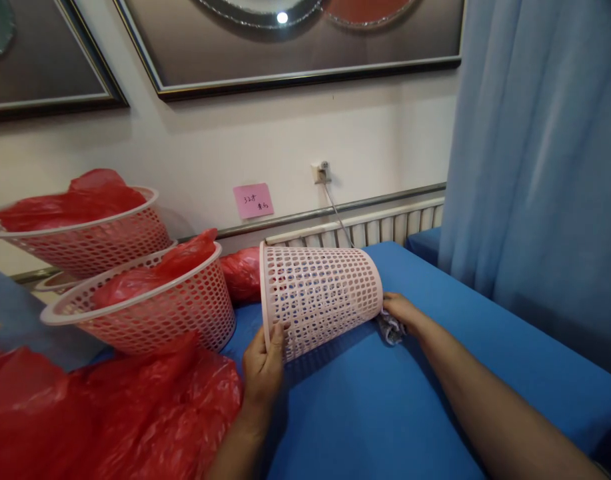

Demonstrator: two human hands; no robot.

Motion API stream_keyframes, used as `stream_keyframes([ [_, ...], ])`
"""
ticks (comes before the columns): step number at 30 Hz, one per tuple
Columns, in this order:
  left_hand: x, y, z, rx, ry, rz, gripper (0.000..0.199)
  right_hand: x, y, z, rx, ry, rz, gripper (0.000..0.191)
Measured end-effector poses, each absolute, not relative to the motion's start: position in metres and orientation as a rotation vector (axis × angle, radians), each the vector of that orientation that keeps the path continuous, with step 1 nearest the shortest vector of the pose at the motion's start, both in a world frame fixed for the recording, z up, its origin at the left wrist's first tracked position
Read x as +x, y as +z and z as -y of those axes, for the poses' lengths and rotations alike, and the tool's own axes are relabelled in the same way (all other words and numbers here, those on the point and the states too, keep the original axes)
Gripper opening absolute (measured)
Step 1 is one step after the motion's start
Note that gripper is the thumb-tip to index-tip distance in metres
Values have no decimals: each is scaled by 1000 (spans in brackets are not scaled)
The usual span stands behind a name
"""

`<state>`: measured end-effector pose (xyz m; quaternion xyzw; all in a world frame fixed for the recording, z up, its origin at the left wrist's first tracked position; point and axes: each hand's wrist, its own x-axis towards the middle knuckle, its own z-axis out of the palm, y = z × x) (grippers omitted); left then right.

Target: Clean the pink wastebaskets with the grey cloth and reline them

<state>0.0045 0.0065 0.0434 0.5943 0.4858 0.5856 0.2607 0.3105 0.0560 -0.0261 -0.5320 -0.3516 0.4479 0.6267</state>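
A pink perforated basket [325, 297] lies on its side above the blue-covered surface [365, 407], its wide rim toward the left. My left hand [266, 363] grips that rim, thumb on the outer wall. At the narrow base end, my right hand [401, 312] is closed on a crumpled grey patterned cloth [391, 328], pressed near the base; part of its fingers is hidden behind the basket.
Two pink baskets, an upper [105, 237] and a lower [170, 310], hold red plastic bags at the left. More red plastic [155, 413] lies front left. A blue curtain [540, 160] hangs right; a radiator [375, 227] lines the wall.
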Motion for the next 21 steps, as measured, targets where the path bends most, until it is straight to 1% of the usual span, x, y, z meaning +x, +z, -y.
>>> stream_keyframes([
  [1, 6, 43, -6, 1593, 1596, -1313, 50, 309, -28, -56, -1254, 1029, 810, 25],
  [3, 10, 43, -2, 1581, 1612, -1309, 50, 310, -29, -57, -1293, 965, 784, 26],
  [5, 19, 40, 4, 1592, 1611, -1303, 47, 314, -23, -56, -1301, 828, 722, 35],
  [9, 54, 25, 19, 1671, 1521, -1222, 37, 308, -6, -44, -1283, 547, 610, 61],
  [11, 74, 16, 26, 1740, 1445, -1134, 36, 294, -2, -35, -1256, 437, 668, 64],
  [12, 83, 12, 29, 1799, 1406, -1080, 41, 286, -1, -31, -1233, 376, 741, 62],
  [14, 96, 5, 33, 2013, 1256, -937, 62, 272, -4, -26, -1175, 256, 922, 57],
  [15, 99, 4, 33, 2137, 1168, -871, 69, 268, -6, -26, -1155, 226, 985, 55],
  [16, 99, 3, 33, 2263, 1085, -807, 70, 267, -8, -28, -1151, 243, 1005, 54],
  [18, 92, 7, 30, 2489, 1037, -710, 57, 273, -13, -35, -1192, 366, 934, 56],
  [19, 84, 10, 27, 2582, 1097, -681, 51, 279, -15, -39, -1221, 435, 868, 59],
  [21, 62, 21, 18, 2701, 1417, -731, 50, 293, -17, -46, -1257, 525, 767, 64],
])
